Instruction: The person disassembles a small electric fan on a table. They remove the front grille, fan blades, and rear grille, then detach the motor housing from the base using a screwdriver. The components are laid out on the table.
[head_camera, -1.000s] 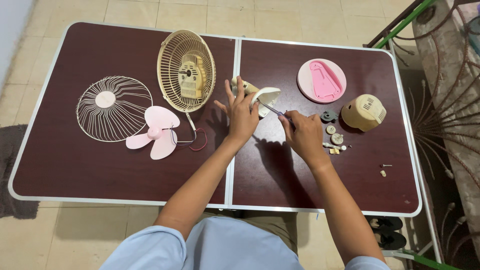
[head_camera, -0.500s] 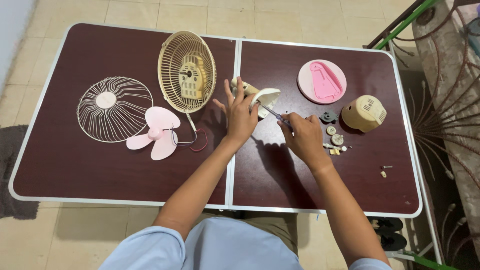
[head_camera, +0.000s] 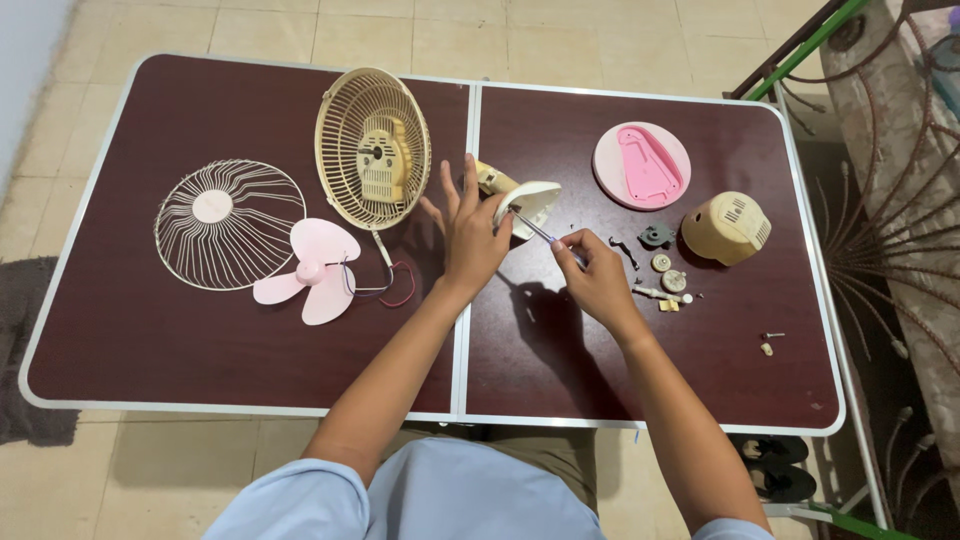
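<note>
Since the earlier frame, the right hand (head_camera: 597, 280) has been drawn slightly back and toward the body, and a small dark bent part (head_camera: 624, 248) now shows on the counter (head_camera: 200, 340) just beyond its knuckles.

At the far left of the dark red counter, a round wire grille (head_camera: 229, 224) is laid flat. Just beside it, a pink fan blade (head_camera: 311, 268) is seen, with thin red and dark wires (head_camera: 385, 285) looped next to it. Behind these, a cream rear guard with the motor block (head_camera: 373, 148) is stood on edge.

The left hand (head_camera: 470, 240) is pressed down on a cream housing piece (head_camera: 527, 205) near the middle seam of the counter; its fingers are spread apart and laid flat, steadying the piece rather than wrapped around it. A thin screwdriver (head_camera: 545, 232) is held in the right hand, with the fingers pinched together around its handle and the tip set at the housing piece.

Further right, a round pink base plate (head_camera: 641, 165) is laid flat. Small gears and loose bits (head_camera: 668, 278) are scattered near the right hand. A cream motor cover (head_camera: 727, 227) is placed beyond them, and a screw and a small cream bit (head_camera: 767, 342) lie well apart toward the right edge.
</note>
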